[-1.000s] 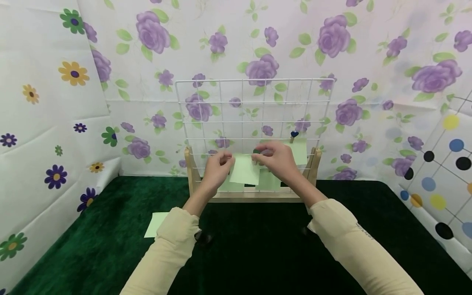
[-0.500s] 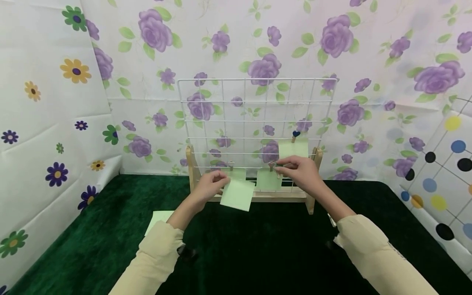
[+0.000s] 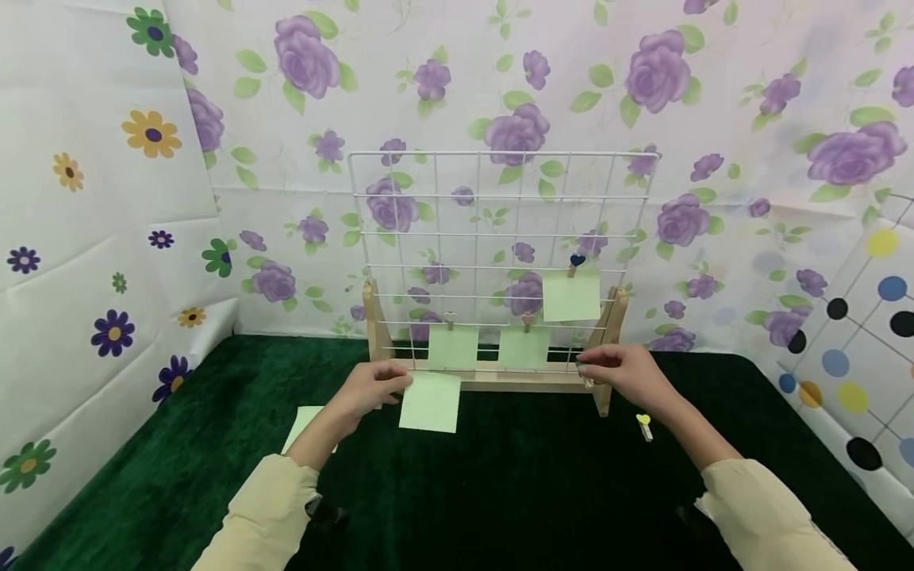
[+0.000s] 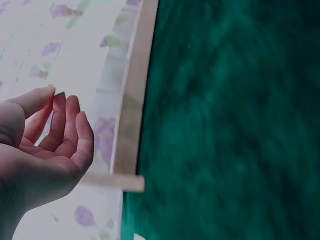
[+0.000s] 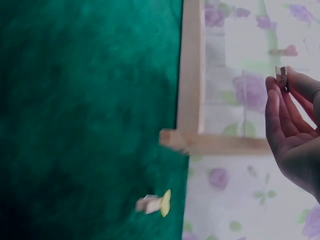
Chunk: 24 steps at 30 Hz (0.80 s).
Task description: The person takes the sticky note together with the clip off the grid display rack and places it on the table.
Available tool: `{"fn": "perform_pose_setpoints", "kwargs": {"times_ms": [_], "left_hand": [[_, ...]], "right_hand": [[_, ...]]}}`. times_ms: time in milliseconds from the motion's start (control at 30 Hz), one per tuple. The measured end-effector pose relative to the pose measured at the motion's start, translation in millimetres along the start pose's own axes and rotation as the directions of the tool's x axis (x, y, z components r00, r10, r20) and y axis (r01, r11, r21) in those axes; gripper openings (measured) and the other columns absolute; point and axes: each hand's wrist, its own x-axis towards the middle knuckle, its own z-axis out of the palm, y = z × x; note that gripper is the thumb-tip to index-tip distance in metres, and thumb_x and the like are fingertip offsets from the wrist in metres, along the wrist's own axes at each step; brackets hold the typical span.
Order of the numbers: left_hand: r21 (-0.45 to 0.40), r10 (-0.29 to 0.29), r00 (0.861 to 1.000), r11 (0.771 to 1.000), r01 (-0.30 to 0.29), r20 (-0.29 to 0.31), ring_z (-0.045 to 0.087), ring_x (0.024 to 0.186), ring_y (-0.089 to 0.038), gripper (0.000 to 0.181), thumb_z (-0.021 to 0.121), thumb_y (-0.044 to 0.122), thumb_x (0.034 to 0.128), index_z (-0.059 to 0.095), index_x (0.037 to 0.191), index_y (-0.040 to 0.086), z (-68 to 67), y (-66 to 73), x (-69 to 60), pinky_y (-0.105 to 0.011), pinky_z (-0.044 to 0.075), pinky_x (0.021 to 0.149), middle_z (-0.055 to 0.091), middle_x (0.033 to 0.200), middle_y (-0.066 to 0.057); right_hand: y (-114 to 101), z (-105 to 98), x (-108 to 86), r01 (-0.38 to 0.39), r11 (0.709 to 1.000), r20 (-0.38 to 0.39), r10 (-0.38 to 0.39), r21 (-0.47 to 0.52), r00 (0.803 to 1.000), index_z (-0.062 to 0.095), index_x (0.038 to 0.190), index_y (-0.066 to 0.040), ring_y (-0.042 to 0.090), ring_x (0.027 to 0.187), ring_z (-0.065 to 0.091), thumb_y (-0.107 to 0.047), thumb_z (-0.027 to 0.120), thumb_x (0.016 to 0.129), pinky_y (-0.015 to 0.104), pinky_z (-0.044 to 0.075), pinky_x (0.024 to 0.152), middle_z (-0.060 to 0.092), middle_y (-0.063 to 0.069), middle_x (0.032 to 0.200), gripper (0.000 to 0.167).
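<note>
My left hand pinches a pale green paper note by its upper left corner, in front of the rack's base. In the left wrist view this hand shows thumb and forefinger together; little of the note shows. Near the rack's right foot, my right hand pinches a small clothespin between thumb and fingers. The white wire grid rack carries several clipped notes: a lower left note, a lower middle note and a higher right note under a dark blue heart clothespin.
A yellow heart clothespin lies on the dark green cloth right of the rack. Another green note lies at the left, partly behind my left forearm. The rack's wooden base stands near the flowered backdrop.
Both hands have come away from the grid, down and apart. The left hand brings its note down and left; the right hand moves right with the clothespin, and the clipped notes are now uncovered.
</note>
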Motion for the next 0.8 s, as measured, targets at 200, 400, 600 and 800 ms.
{"fn": "perform_pose_setpoints", "kwargs": {"times_ms": [200, 400, 600, 800], "left_hand": [[0.042, -0.047, 0.999, 0.998, 0.047, -0.013, 0.059, 0.099, -0.028, 0.023, 0.058, 0.014, 0.0973, 0.062, 0.113, -0.003, -14.9, -15.8, -5.6, -0.043, 0.051, 0.086, 0.06, 0.109, -0.013], [0.079, -0.072, 0.997, 0.994, 0.074, -0.025, 0.059, 0.096, -0.025, 0.024, 0.058, 0.014, 0.0975, 0.06, 0.114, -0.003, -25.4, -23.9, -9.9, -0.043, 0.051, 0.083, 0.062, 0.107, -0.013], [0.115, -0.086, 0.996, 0.989, 0.088, -0.026, 0.059, 0.092, -0.025, 0.019, 0.056, 0.014, 0.0977, 0.058, 0.108, -0.002, -32.4, -31.7, -10.0, -0.042, 0.052, 0.08, 0.061, 0.102, -0.012], [0.149, -0.095, 0.995, 0.984, 0.097, -0.021, 0.06, 0.088, -0.023, 0.019, 0.057, 0.014, 0.0975, 0.058, 0.107, -0.002, -37.1, -37.9, -12.8, -0.04, 0.052, 0.077, 0.062, 0.1, -0.012]], "right_hand": [[20, -8, -13.7, -0.05, 0.997, -0.009, 0.049, -0.05, 0.999, 0.066, 0.119, 0.003, 0.021, 0.087, 0.065, -0.03, 0.065, 0.094, 0.044, 0.053, 0.079, 0.067, 0.013, 0.107, 0.04], [39, -18, -23.6, -0.109, 0.993, -0.019, 0.108, -0.05, 0.994, 0.063, 0.122, 0.004, 0.023, 0.089, 0.065, -0.028, 0.063, 0.096, 0.045, 0.053, 0.079, 0.067, 0.016, 0.109, 0.041], [56, -27, -33.0, -0.153, 0.986, -0.025, 0.152, -0.067, 0.988, 0.061, 0.124, 0.005, 0.022, 0.09, 0.065, -0.029, 0.062, 0.096, 0.043, 0.054, 0.078, 0.066, 0.016, 0.109, 0.044], [70, -34, -41.0, -0.193, 0.98, -0.012, 0.193, -0.044, 0.981, 0.059, 0.124, 0.007, 0.021, 0.09, 0.065, -0.027, 0.063, 0.095, 0.038, 0.055, 0.079, 0.066, 0.016, 0.109, 0.045]]}}
